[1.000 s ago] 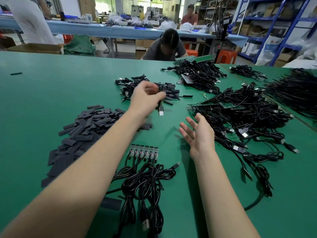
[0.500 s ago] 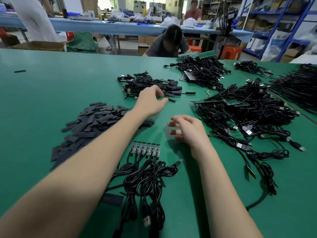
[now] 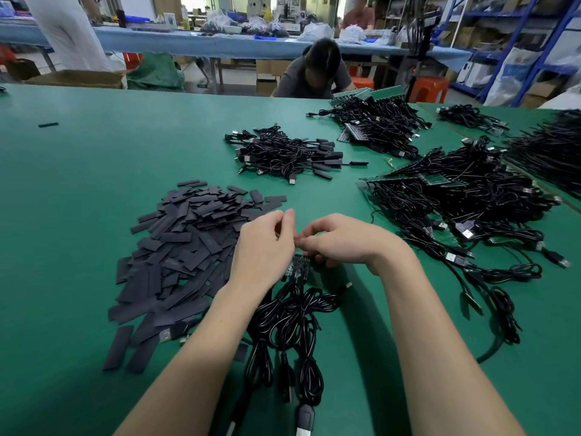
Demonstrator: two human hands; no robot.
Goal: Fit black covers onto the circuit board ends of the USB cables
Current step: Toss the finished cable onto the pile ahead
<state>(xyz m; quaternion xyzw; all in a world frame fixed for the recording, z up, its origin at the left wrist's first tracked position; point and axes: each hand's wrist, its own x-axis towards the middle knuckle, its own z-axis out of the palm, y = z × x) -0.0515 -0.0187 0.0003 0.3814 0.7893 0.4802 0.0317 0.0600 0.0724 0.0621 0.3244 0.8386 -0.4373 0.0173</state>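
Above the row of circuit boards (image 3: 298, 266) on the green table (image 3: 78, 184): left hand (image 3: 262, 250) and right hand (image 3: 342, 242), formerly apart near the finished-cable pile (image 3: 283, 152), now meet, fingers curled; grasped item cannot be told. Black covers (image 3: 182, 247) heaped just left.

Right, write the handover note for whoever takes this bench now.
Left hand and right hand: fingers curled, meeting above the strip of circuit boards; what they pinch is hidden.
Loose black covers are piled to the left.
The strip's cable bundle trails toward you.
Covered cables lie farther back: done.
Uncovered cables are heaped on the right: left to do, along with this strip.
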